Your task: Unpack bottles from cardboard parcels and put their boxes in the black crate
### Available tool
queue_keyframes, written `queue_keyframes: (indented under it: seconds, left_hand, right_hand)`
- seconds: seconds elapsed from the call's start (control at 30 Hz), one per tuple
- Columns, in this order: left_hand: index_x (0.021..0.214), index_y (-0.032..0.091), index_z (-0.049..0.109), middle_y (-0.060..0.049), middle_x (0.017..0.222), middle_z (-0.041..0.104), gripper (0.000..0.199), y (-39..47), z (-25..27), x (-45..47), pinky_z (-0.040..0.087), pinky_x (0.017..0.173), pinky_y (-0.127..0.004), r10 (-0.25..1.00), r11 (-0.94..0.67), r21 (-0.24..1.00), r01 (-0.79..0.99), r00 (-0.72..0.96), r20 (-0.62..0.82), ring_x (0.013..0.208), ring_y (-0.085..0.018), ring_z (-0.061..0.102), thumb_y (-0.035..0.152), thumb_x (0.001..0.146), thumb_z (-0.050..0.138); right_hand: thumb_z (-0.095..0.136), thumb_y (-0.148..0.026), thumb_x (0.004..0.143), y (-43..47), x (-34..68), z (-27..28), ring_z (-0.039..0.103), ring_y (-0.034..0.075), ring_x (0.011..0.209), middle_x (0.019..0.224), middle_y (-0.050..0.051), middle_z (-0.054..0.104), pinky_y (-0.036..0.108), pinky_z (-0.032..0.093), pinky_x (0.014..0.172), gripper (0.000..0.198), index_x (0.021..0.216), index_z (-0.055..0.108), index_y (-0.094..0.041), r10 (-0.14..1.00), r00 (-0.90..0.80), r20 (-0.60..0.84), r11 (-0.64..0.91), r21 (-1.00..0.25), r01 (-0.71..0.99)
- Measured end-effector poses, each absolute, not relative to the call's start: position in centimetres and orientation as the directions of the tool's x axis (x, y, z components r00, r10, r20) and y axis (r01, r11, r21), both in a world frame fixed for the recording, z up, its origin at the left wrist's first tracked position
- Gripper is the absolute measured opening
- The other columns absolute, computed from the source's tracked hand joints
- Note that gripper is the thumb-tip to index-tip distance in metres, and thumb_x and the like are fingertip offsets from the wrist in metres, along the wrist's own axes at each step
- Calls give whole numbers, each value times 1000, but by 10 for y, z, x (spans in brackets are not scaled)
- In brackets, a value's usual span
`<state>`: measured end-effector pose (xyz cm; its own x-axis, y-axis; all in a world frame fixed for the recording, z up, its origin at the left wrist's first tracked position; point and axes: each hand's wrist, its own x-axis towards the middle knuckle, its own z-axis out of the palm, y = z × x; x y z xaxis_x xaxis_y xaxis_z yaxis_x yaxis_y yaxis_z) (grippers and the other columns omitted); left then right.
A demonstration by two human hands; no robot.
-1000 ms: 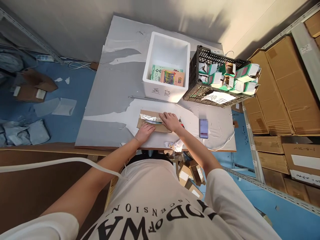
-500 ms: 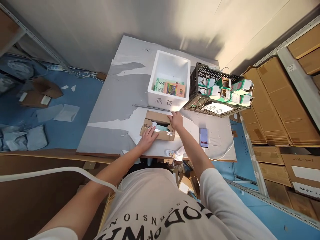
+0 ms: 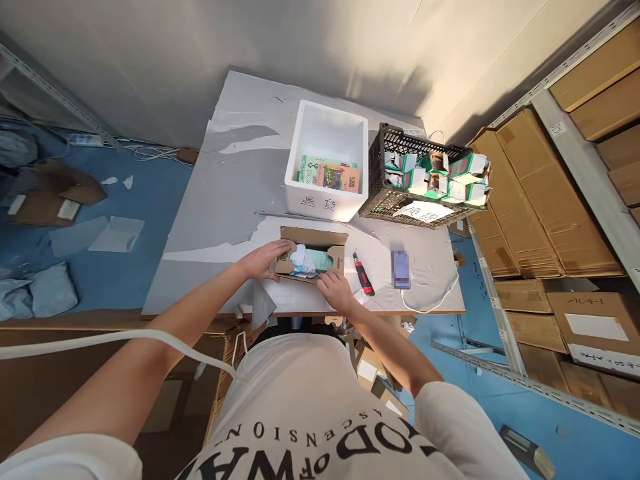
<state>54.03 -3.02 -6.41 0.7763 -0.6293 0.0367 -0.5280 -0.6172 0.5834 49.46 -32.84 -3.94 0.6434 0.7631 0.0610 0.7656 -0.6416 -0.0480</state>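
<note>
A small cardboard box stands open near the table's front edge, its long back flap raised. Inside lie a pale green packet and crumpled white-and-blue wrapping. My left hand grips the left end of the box, thumb and fingers around its corner. At the front wall, my right hand has its curled fingers on the cardboard edge. A red-and-black utility knife lies on the table just right of the box.
Behind the box stand a white foam bin with green and orange packs inside and a black plastic crate of small green-and-white cartons. A phone on a cable lies at the right. Shelves with large cardboard boxes line the right side.
The box's flaps have been opened, showing more of the contents. My left hand moved to the left end, my right from the back right corner to the front. The utility knife now shows.
</note>
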Motion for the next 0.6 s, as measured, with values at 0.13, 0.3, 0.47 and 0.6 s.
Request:
queue_keyframes:
  seconds: [0.13, 0.3, 0.47, 0.6]
  left_hand:
    - [144, 11, 32, -22, 149, 34, 89, -28, -65, 533, 29, 113, -46, -642, -608, 579, -544, 766, 45, 139, -32, 30, 43, 71, 71]
    - [145, 12, 31, -17, 152, 31, 79, -29, -35, 530, 27, 113, -43, -663, -700, 449, -556, 739, -118, 140, -28, 30, 21, 71, 59]
    - [106, 22, 66, -11, 123, 63, 33, -68, -13, 528, 21, 111, -43, -737, -657, 333, -677, 670, -92, 121, -23, 53, 23, 81, 45]
    - [76, 21, 69, -11, 78, 70, 24, -100, -12, 537, 28, 102, -45, -750, -644, 350, -681, 653, -109, 83, -23, 66, 33, 82, 48]
  right_hand:
    - [41, -12, 94, -336, 482, -74, 56, 19, 117, 121, 7, 65, 36, 44, 95, 22, 89, 62, -18, 719, 649, 248, -642, -121, 757]
    - [45, -6, 85, -347, 485, -63, 49, 23, 127, 135, 10, 56, 39, 39, 106, 27, 101, 64, -15, 729, 676, 104, -643, -236, 729]
    - [44, -4, 84, -330, 535, -6, 63, 22, 103, 113, 8, 68, 35, 46, 89, 35, 106, 67, -19, 747, 614, -255, -665, -309, 680]
    - [48, -2, 80, -305, 565, 15, 65, 24, 89, 92, 12, 72, 41, 36, 93, 30, 90, 72, -17, 697, 567, -438, -634, -8, 774]
